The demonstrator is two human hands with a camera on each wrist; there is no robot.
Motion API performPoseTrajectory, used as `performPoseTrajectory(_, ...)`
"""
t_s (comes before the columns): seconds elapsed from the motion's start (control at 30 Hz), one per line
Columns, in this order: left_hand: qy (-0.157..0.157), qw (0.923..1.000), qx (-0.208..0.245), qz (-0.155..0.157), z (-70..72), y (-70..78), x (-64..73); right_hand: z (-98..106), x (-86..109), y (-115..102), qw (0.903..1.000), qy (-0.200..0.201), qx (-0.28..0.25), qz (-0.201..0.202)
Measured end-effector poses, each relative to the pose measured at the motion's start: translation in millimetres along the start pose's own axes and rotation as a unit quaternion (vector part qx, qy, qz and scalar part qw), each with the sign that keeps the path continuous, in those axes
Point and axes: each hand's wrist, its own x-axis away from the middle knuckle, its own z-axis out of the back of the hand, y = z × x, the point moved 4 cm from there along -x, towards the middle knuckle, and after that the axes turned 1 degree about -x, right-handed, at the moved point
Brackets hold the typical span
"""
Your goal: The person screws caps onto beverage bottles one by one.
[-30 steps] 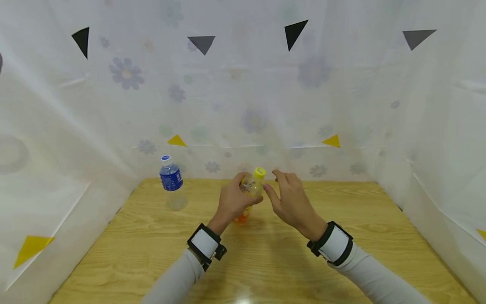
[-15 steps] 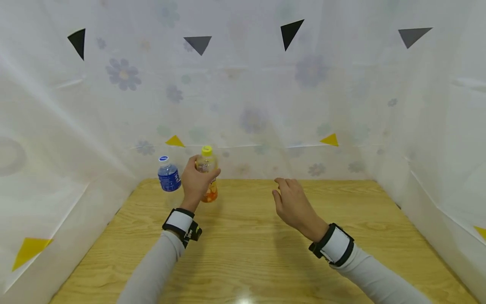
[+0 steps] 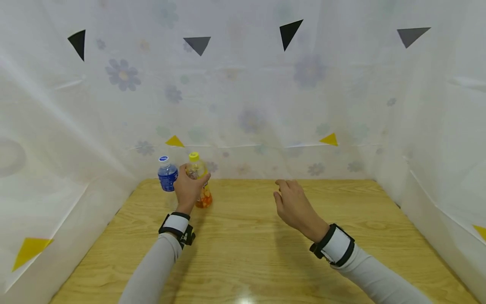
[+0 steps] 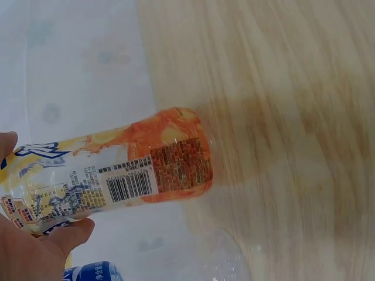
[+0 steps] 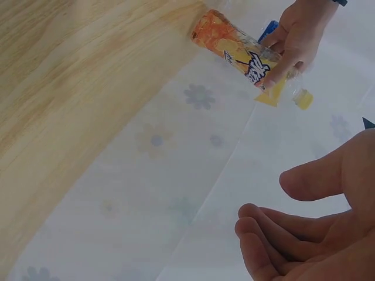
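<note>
My left hand grips a clear plastic drink bottle with a yellow cap and an orange-and-yellow label. The bottle stands upright, its base right at the tabletop near the back left. Thumb and fingers wrap its upper half. Just left of it stands a clear water bottle with a blue label and white cap, its lower part partly hidden by the left hand. My right hand hovers over the table at right of centre, fingers loosely bent, holding nothing.
The wooden table runs back to a white flower-print curtain that also hangs along both sides. Black, grey and yellow triangles are fixed to the curtain.
The left hand has carried the yellow-capped bottle from the table's middle leftward beside the water bottle, then lowered it. The right hand has stayed nearly in place, its fingers drawing in slightly.
</note>
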Motion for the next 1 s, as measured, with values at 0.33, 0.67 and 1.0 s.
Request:
performPoseTrajectory(0.33, -0.023, 0.9996, -0.015, -0.007, -2.7, -4.8, -2.4, -2, 0.8, 4, 0.9998, -0.009, -0.007, -0.014)
performPoseTrajectory(0.67, -0.013, 0.9997, 0.002, -0.021, -2.9, -6.3, -0.6, -2, 3.1, 4, 0.9995, -0.017, -0.009, -0.023)
performPoseTrajectory(1.0, -0.010, 0.9957, -0.041, -0.083, 7.3, 20.5, -13.3, -3, 2.8, 5, 0.9995, -0.023, -0.006, -0.022)
